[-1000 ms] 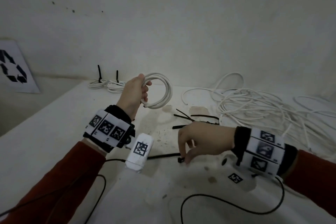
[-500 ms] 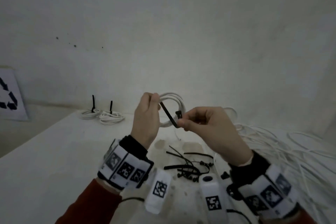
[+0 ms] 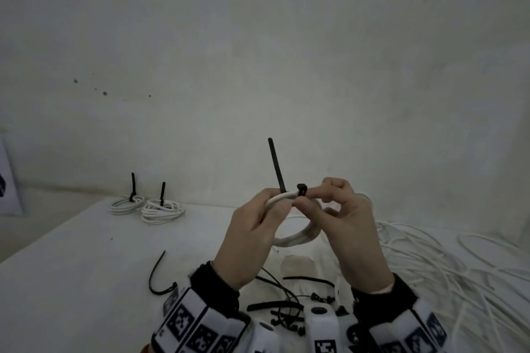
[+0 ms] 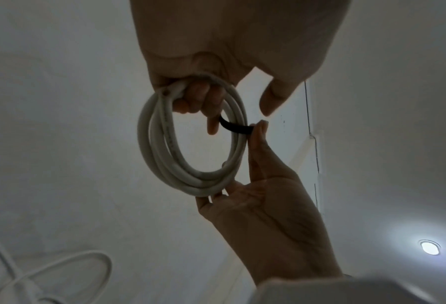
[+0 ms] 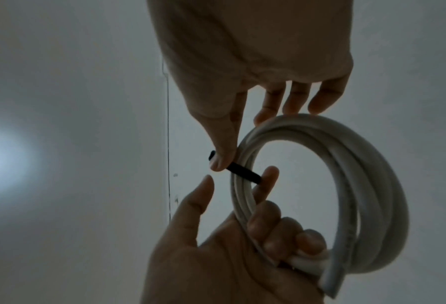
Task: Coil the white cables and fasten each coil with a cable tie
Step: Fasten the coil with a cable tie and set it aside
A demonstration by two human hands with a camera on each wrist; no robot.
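Note:
My left hand (image 3: 275, 205) grips a small white cable coil (image 3: 298, 238) in the air above the table, fingers curled through it. A black cable tie (image 3: 276, 166) passes round the top of the coil, its tail standing straight up. My right hand (image 3: 311, 197) pinches the tie's head against the coil. In the left wrist view the coil (image 4: 159, 144) hangs from my curled fingers, and the tie (image 4: 236, 128) crosses its strands. In the right wrist view the thumb presses the tie (image 5: 242, 170) onto the coil (image 5: 359, 164).
Two tied coils (image 3: 126, 205) (image 3: 162, 210) lie at the back left of the white table (image 3: 71, 281). Several loose black ties (image 3: 286, 304) lie below my hands, and one tie (image 3: 157, 275) lies further left. A tangle of loose white cable (image 3: 444, 266) covers the right side.
My right hand picked a tie off the table and brought it up to the coil. Both hands rose and met; the tie now wraps the coil with its tail upright.

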